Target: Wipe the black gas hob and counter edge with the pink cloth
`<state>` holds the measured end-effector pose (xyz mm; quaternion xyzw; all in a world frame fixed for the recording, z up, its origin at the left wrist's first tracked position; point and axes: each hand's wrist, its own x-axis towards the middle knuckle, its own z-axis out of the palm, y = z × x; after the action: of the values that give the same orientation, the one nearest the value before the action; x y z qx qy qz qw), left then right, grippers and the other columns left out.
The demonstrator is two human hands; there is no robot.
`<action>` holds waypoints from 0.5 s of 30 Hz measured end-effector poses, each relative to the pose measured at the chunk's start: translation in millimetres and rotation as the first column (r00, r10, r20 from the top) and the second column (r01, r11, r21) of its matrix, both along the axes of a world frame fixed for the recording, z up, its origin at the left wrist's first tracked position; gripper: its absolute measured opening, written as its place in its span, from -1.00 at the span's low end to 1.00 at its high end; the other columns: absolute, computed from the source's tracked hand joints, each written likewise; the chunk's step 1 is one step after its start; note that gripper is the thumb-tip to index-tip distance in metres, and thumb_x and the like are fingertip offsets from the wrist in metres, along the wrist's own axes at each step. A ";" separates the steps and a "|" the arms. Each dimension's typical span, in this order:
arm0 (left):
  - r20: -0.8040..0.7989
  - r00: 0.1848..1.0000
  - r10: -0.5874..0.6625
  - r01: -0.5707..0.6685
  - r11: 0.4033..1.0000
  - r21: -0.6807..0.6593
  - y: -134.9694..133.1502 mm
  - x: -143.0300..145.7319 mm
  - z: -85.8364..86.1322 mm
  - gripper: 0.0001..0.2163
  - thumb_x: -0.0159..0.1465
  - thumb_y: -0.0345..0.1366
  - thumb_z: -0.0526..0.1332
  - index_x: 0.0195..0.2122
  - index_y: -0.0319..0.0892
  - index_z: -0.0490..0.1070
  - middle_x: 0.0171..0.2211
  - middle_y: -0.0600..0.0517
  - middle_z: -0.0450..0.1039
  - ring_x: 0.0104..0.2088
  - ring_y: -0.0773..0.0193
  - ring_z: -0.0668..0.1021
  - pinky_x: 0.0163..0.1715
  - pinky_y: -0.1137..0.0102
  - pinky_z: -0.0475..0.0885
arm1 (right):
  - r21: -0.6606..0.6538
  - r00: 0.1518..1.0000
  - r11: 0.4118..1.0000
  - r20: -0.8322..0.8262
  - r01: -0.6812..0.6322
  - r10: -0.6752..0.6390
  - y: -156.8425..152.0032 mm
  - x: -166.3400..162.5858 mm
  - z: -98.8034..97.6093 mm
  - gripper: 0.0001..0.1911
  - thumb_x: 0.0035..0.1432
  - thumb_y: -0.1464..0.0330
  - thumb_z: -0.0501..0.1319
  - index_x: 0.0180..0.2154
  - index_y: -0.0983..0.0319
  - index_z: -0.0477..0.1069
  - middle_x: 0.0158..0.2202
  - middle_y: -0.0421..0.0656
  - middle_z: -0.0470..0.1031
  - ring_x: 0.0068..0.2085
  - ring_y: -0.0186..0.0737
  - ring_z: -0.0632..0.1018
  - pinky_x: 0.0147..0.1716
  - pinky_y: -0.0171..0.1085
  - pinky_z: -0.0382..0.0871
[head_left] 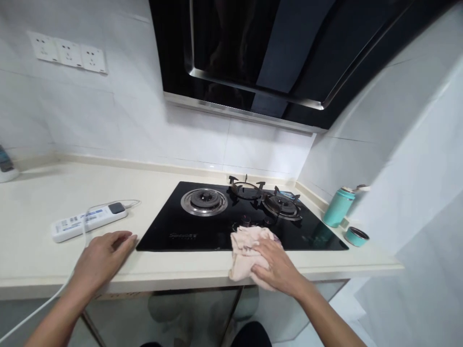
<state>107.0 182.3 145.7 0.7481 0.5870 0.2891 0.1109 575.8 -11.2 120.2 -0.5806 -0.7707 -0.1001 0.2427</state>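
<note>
My right hand (277, 267) presses a pale pink cloth (246, 246) against the front edge of the black gas cooktop (213, 236), its fingers closed over the bunched fabric. Part of the cloth hangs over the counter's edge, and its upper end lies beside the control knobs (246, 220). My left hand (103, 258) rests on the counter near the cooktop's front left corner. Its fingers are loosely bent, with a gap between thumb and forefinger, and nothing shows in it. The left burner (204, 201) has no pan support on it.
A loose pan support (248, 189) stands behind the right burner (284, 206). To the right are a teal bottle (339, 207) and a teal cup-like lid (357, 236). A white power strip (88, 221) with a cable lies at left. The black range hood (231, 48) overhangs the cooktop.
</note>
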 end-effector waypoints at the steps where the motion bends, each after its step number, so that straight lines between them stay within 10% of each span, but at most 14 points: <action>1: -0.010 1.000 0.007 -0.007 1.000 0.001 3.7 -1.8 -2.6 -0.52 0.35 0.10 0.10 -0.08 -0.18 0.61 -0.05 -0.14 0.69 -0.02 -0.06 0.63 -0.07 0.25 0.42 | 0.021 0.998 0.998 0.006 0.061 -0.061 -9.9 20.9 -6.0 -0.55 0.32 0.19 0.24 0.18 0.18 0.47 0.20 0.05 0.54 0.25 0.07 0.48 0.25 0.05 0.33; 7: -0.047 0.999 0.017 -0.018 1.000 -0.008 26.7 -10.7 -15.9 -0.46 0.26 0.17 0.12 -0.05 -0.16 0.62 -0.02 -0.12 0.70 0.01 -0.09 0.64 -0.01 0.24 0.43 | -0.067 0.901 0.899 0.005 0.432 -0.433 -43.8 127.8 -9.3 -0.43 0.37 0.04 0.09 0.22 0.22 0.47 0.24 0.09 0.51 0.29 0.13 0.46 0.30 0.12 0.26; 15: -0.095 0.994 0.051 -0.047 0.998 0.039 30.2 -8.9 -11.9 -0.53 0.26 0.12 0.09 -0.16 -0.10 0.63 -0.05 -0.07 0.72 -0.02 -0.04 0.65 0.05 0.24 0.42 | -0.254 0.675 0.647 0.035 0.719 -0.737 -21.2 173.2 32.4 -0.39 0.43 0.05 0.01 0.33 0.23 0.36 0.37 0.05 0.38 0.38 0.07 0.34 0.38 0.01 0.03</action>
<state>98.0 212.5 133.8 0.7484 0.6044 0.2662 0.0613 749.0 -32.4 152.6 -0.8695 -0.4696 -0.0716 0.1355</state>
